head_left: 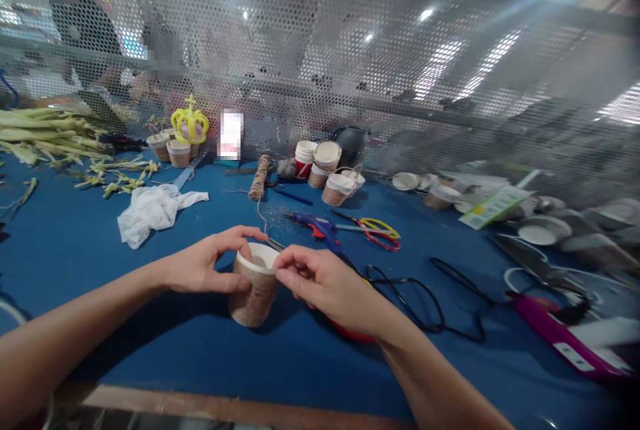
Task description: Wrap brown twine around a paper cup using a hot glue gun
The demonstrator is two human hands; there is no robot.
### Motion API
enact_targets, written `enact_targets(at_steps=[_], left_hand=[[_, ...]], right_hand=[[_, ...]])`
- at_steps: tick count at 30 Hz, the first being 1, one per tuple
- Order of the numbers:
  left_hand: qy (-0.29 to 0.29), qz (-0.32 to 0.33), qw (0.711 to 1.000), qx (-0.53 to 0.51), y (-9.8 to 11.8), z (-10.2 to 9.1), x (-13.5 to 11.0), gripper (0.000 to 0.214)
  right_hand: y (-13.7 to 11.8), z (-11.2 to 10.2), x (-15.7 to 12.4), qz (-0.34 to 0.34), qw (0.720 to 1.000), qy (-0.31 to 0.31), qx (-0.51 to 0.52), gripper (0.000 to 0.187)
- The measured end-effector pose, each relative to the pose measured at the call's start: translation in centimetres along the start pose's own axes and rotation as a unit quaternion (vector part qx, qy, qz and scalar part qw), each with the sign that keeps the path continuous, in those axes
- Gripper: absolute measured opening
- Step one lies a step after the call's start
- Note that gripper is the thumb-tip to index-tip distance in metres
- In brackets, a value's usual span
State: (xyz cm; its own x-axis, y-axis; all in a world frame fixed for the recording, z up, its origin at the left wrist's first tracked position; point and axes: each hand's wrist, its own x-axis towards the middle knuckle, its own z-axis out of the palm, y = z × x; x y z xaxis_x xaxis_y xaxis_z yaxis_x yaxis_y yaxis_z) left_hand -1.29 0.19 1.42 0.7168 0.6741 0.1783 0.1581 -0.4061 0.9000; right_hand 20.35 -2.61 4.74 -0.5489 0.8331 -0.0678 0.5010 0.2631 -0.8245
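A twine-wrapped cup (253,297) with a pale rim is between the person's two hands, above the near edge of the blue desk (200,350); whether its base rests there I cannot tell. The left hand (217,263) has it in a half-open grip, thumb against the wrapped outside and fingers over the rim, one of them dipping into the mouth. The right hand (320,283) is at the cup's right side, its grip closed to a pinch at the rim; whether it has the rim itself or some twine, I cannot tell. A thin strand (262,212) runs from a twine bundle (259,178) behind the cup toward the left fingertips. Left of the cup and farther back lies a crumpled white cloth (157,210), with a yellow crown-shaped piece (190,120) beyond it and pale green stalks (45,130) at the far left. Behind the cup and to its right are a blue glue gun (313,222) with a red trigger, scissors (383,233) with yellow and red handles, and, farther back, a group of small cups (337,189). Well to the cup's right, a black cable (440,310) loops near a purple device (555,337).
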Motion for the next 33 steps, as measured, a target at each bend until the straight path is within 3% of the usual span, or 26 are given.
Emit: enact_targets(at_steps=[4,9,21,30,33], left_hand=[[0.067,0.045,0.992,0.101,0.6,0.9,0.1,0.018],[0.081,0.097,0.988,0.092,0.3,1.1,0.2,0.009],[0.049,0.071,0.995,0.048,0.1,0.3,0.1,0.009],[0.084,0.091,0.985,0.117,1.1,1.2,0.2,0.004],[0.099,0.084,0.983,0.131,1.6,1.5,0.2,0.011]], right_hand=[[-0.3,0.3,0.3,-0.01,0.999,0.021,-0.031,0.013],[-0.2,0.7,0.6,-0.018,0.999,0.034,-0.019,0.015],[0.2,0.8,0.9,-0.021,0.997,0.058,-0.048,0.021],[-0.2,1.3,0.9,-0.058,0.994,0.06,-0.074,0.02],[-0.4,1.6,0.8,-0.085,0.991,0.061,-0.088,0.018]])
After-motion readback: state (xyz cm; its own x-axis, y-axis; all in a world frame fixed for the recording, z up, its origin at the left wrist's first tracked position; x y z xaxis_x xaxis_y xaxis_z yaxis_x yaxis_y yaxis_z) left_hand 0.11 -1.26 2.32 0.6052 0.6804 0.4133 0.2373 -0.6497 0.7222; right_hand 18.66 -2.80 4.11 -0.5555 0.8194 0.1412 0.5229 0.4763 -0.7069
